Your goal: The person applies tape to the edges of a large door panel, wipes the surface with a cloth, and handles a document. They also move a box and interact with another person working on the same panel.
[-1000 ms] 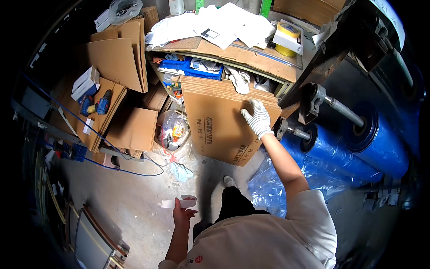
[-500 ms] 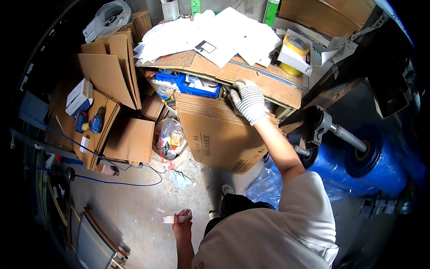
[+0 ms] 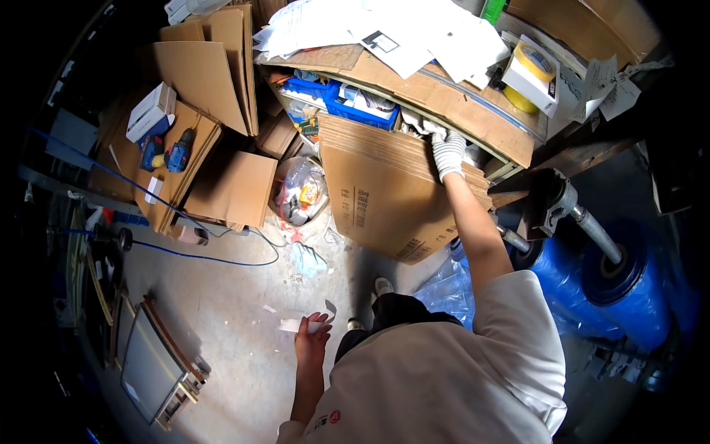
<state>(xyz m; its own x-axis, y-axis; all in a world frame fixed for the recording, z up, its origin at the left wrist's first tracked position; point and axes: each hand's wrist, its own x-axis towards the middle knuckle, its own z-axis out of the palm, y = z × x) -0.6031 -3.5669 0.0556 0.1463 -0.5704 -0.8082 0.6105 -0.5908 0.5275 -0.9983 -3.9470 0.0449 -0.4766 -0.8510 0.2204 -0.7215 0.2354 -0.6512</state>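
Note:
My left hand [image 3: 313,331], bare, is low in front of me over the floor. Its bent fingers hold a thin white strip [image 3: 290,325], one end of which curls up beyond the fingertips. A striped knit glove covers my right hand [image 3: 448,154], which reaches under the workbench top [image 3: 473,115]. Its fingertips are lost in the shadowed shelf opening beside some whitish cloth or gloves [image 3: 419,126], so their grip does not show. Below that arm a stack of flat cardboard boxes [image 3: 392,196] leans on the bench front.
Blue bins [image 3: 362,111] fill the shelf's left part. Papers [image 3: 399,37] and yellow tape [image 3: 535,62] lie on top. A cordless drill [image 3: 180,152] rests on cardboard at left. A blue hose [image 3: 200,260] crosses the floor. Blue film rolls [image 3: 617,270] stand at right.
My right hand has gone from the bench's front edge into the shelf opening. The left hand still holds the strip, whose end now curls upward. The view has shifted.

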